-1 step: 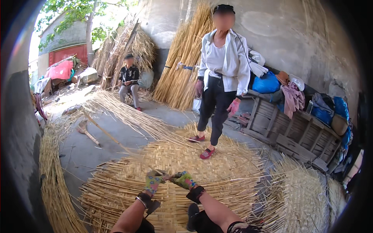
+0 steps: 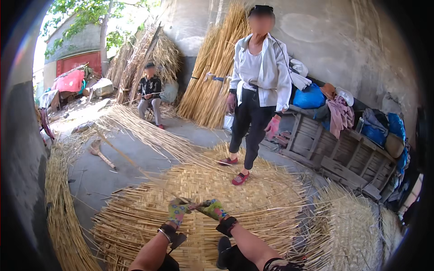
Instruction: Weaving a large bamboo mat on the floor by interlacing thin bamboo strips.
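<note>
In front of me my left hand [image 2: 178, 211], in a flowered green glove, is closed around a long thin reed stalk [image 2: 129, 159]. The stalk slants up and away to the left, past the mat's edge. My right hand [image 2: 213, 209], gloved alike, is closed at the near end, its fingers almost touching the left ones; the gloves hide the exact grip. Both hands are above a large woven reed mat [image 2: 208, 183]. Its far part is tightly plaited, while loose reed ends [image 2: 135, 230] stick out along its near and left sides. A dark flat blade-like piece [image 2: 178, 240] hangs by my left wrist.
A person [image 2: 260, 90] in a white shirt stands on the mat's far side. Another [image 2: 150, 92] sits farther back. Loose reeds [image 2: 149, 133] cover the floor behind the mat; a curved wooden-handled tool [image 2: 101, 154] lies left. Reed bundles [image 2: 217, 77] lean on the wall.
</note>
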`<state>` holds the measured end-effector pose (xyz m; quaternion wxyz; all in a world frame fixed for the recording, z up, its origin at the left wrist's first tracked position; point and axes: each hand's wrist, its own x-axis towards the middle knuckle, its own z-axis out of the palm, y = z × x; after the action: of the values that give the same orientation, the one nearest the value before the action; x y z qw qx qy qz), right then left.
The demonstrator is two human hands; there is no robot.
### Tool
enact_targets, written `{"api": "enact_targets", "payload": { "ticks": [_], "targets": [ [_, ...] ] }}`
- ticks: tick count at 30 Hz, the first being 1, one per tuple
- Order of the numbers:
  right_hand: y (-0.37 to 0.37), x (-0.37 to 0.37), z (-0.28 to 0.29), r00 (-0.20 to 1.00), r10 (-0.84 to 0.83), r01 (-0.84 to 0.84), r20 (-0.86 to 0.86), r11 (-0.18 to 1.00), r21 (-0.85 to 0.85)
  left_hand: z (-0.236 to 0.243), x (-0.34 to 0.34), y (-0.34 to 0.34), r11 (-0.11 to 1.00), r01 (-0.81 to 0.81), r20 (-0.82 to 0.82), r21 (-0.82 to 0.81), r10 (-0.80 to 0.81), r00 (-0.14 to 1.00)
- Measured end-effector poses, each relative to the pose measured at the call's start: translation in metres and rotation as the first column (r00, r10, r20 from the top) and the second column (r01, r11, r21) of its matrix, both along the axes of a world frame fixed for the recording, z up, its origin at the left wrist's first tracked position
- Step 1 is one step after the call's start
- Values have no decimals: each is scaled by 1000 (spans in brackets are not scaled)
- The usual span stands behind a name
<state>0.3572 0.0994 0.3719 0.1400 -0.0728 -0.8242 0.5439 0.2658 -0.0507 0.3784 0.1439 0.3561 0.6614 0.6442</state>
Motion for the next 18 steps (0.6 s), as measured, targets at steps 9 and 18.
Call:
{"api": "enact_targets", "payload": {
  "ticks": [9, 18],
  "targets": [
    [0, -6, -1, 989, -71, 101, 127, 965, -243, -14, 0, 16, 977, -41, 378, 210, -42, 925],
    [6, 7, 13, 972, -57, 95, 227, 983, -159, 19, -10, -4, 947, -175, 527, 271, 6, 850]
  ]
}}
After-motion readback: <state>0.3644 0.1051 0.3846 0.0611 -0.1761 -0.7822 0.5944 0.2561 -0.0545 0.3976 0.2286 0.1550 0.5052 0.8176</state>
